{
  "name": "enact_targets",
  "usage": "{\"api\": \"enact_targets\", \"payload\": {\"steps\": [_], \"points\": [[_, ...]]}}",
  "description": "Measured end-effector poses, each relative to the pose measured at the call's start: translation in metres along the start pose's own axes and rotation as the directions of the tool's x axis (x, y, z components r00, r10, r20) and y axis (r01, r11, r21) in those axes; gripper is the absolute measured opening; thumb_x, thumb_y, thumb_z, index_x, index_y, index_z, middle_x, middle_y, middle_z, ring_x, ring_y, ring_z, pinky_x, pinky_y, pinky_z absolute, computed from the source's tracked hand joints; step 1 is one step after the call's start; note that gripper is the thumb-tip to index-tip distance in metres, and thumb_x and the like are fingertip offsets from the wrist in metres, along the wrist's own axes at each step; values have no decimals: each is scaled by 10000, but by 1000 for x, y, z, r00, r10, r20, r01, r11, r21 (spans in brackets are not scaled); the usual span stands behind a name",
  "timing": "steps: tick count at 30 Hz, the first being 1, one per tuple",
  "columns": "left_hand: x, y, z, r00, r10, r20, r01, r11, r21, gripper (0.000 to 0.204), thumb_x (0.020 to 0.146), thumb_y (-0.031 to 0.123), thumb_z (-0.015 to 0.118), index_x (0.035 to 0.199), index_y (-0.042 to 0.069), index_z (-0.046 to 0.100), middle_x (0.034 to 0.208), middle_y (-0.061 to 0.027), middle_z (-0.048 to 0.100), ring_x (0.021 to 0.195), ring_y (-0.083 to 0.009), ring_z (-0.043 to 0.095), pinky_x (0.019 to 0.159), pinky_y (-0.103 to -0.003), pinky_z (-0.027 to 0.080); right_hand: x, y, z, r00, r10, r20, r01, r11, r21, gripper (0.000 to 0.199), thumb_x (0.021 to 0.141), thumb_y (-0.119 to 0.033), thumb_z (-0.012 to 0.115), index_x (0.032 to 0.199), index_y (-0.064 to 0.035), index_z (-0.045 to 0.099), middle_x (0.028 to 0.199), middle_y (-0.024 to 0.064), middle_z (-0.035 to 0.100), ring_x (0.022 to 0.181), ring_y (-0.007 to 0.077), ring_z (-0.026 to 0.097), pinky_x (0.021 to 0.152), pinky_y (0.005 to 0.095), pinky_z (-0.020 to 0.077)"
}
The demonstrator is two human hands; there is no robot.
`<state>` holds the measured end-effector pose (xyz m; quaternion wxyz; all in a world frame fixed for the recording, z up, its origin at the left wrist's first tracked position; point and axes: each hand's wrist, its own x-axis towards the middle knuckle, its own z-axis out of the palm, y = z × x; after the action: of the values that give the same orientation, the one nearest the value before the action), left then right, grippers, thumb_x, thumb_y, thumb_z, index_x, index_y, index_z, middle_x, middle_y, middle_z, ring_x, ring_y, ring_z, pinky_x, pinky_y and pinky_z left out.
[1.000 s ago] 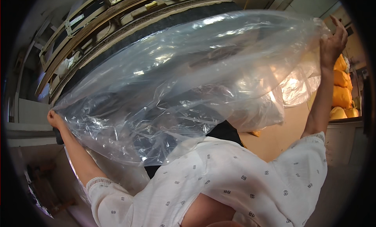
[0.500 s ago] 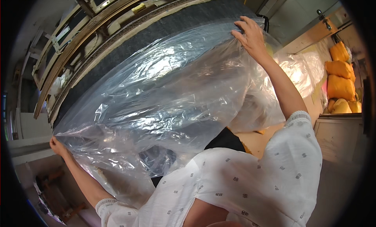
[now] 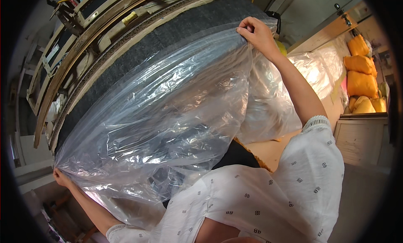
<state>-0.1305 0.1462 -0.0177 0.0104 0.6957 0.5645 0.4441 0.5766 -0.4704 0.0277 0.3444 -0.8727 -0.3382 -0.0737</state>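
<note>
I've got the clear plastic film (image 3: 176, 104) pulled out between 2 hands, and it's running slantwise from lower left to upper right over the dark grey tabletop (image 3: 201, 18). Left hand (image 3: 63, 178) is pinched narrow on the film's bunched left corner, right by the tabletop's left end. Right hand (image 3: 259, 36) is way up at the far right, thumb and index pretty much tip to tip on the upper edge. Looks like a light pinch from where I'm sitting, and the 2 hands are well apart.

The film's full of creases and glare, and its near side droops toward the white blouse (image 3: 260, 192), lying over part of the black cloth (image 3: 237, 155) at the waist. Can't tell from here where the tabletop's near edge runs under it.

Past the far side of the tabletop there's a long curved-looking brown bar (image 3: 56, 98), though the fisheye bends everything. Over on the right, more crumpled clear plastic (image 3: 317, 71) is spread out, with orange bundles (image 3: 362, 83) stacked above a pale cabinet (image 3: 362, 136).
</note>
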Motion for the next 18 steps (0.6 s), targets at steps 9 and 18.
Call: {"api": "enact_targets", "payload": {"steps": [9, 18], "points": [[27, 36, -101, 903, -280, 326, 424, 710, -562, 312, 872, 230, 579, 1115, 39, 541, 1060, -53, 574, 943, -153, 530, 827, -278, 429, 18, 14, 7, 992, -42, 117, 22, 986, 167, 165, 778, -205, 649, 821, -55, 598, 598, -18, 480, 572, 70, 444, 543, 217, 371], [10, 49, -191, 783, -294, 549, 544, 751, -374, 415, 842, 236, 624, 1197, 56, 509, 1104, -32, 571, 1015, -133, 524, 833, -245, 404, 26, 20, 17, 961, -275, -7, 275, 961, 17, 103, 823, -186, 586, 885, -104, 580, 756, 5, 513, 691, 116, 477, 648, 252, 394]]}}
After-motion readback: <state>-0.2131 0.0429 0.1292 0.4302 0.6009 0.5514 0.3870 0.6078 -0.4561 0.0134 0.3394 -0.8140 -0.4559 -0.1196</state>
